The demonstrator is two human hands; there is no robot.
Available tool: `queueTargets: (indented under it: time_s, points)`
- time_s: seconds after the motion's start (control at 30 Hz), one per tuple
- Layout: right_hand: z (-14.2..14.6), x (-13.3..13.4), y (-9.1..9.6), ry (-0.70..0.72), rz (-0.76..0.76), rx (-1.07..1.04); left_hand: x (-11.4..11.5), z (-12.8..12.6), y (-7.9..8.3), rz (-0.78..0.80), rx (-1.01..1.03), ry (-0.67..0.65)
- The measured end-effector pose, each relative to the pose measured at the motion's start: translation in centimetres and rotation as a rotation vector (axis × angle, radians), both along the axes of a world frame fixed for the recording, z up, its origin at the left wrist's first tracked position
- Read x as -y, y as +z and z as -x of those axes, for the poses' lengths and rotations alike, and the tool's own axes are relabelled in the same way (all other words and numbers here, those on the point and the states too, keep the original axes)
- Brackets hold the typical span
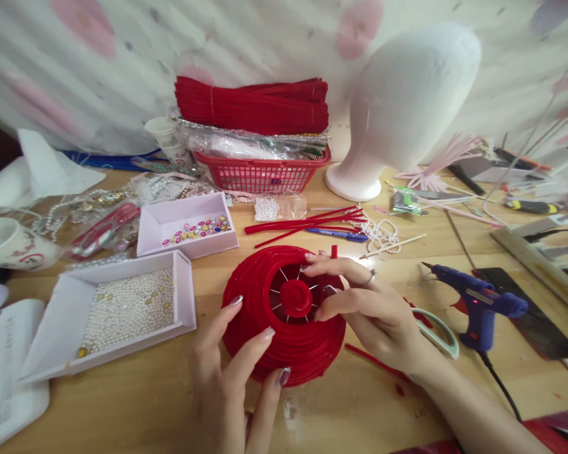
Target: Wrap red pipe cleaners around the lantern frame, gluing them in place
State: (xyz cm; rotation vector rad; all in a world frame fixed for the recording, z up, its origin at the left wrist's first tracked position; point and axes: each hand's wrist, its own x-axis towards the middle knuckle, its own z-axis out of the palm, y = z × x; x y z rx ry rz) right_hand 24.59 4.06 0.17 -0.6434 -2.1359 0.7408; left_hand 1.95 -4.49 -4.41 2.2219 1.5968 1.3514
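Note:
A round red domed piece [284, 362], wound in rings of what look like fuzzy chenille stems, stands on the table before me. Thin wire spokes [277, 304] cross its top opening to a red disc [296, 298] in the middle. My left hand [231, 366] rests its spread fingertips against the left and near side of the dome. At the opening's right edge, my right hand [378, 309] has its fingers and thumb bent round the red winding. A short red stem end [334, 251] sticks up behind those fingers.
White boxes of pearl beads [127, 309] and gems [194, 230] stand left. Behind are cut red stems [303, 222], a pen [338, 235], a red basket [265, 175] and a foam head [407, 101]. Rightward lie scissors [438, 331], a blue glue gun [478, 299] and a phone [530, 315].

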Motion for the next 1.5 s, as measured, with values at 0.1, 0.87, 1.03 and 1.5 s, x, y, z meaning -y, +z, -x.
queueTargets:
  time_s: [0.1, 0.87, 1.03, 1.5]
  points:
    - [0.0, 0.0, 0.2, 0.018, -0.003, -0.004, -0.4, 0.7, 0.7, 0.003, -0.07, -0.035]
    - [0.6, -0.1, 1.1, -0.127, -0.131, 0.042, -2.7, 2.6, 3.8, 0.056, -0.251, -0.093]
    - [0.7, 0.0, 1.2, -0.124, -0.15, 0.067, -2.7, 2.7, 3.9, 0.05, -0.261, -0.113]
    - [0.5, 0.2, 0.6, -0.12, -0.165, 0.065, -4.0, 1.5, 6.4, 0.066, -0.099, -0.126]
